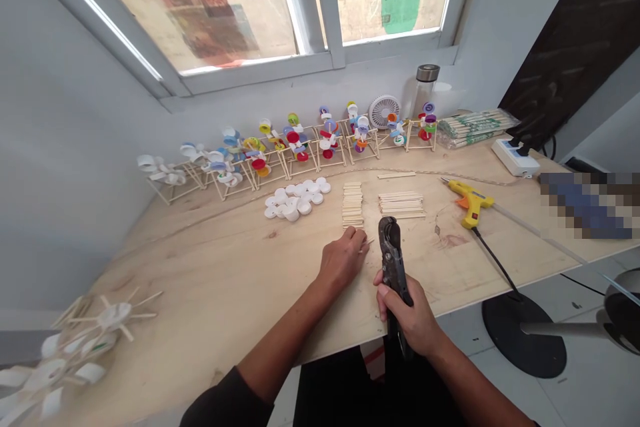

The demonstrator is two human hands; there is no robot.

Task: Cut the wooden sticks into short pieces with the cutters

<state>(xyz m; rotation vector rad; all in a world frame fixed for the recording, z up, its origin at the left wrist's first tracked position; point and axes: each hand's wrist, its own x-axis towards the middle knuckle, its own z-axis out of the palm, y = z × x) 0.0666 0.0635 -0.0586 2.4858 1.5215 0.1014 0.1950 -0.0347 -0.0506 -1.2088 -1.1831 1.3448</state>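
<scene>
My right hand (407, 313) is wrapped around the handles of a black hand cutter (393, 257), which points away from me with its head up. My left hand (345, 255) rests on the table with its fingers closed. A thin wooden stick (370, 242) pokes out by its fingertips; most of it is hidden. Just beyond those fingers lies a stack of short wooden sticks (353, 203). To its right is a pile of longer sticks (401, 205), with a single stick (397, 176) behind it. White bottle caps (297, 199) are grouped to the left.
Several stick frames with coloured cap wheels (300, 147) line the back. A yellow glue gun (470, 201) lies right, its cord running off the edge. A power strip (515, 157), bagged sticks (475, 127), fan (385, 111) and bottle (425, 90) stand behind. White cap wheels (115, 315) lie front left.
</scene>
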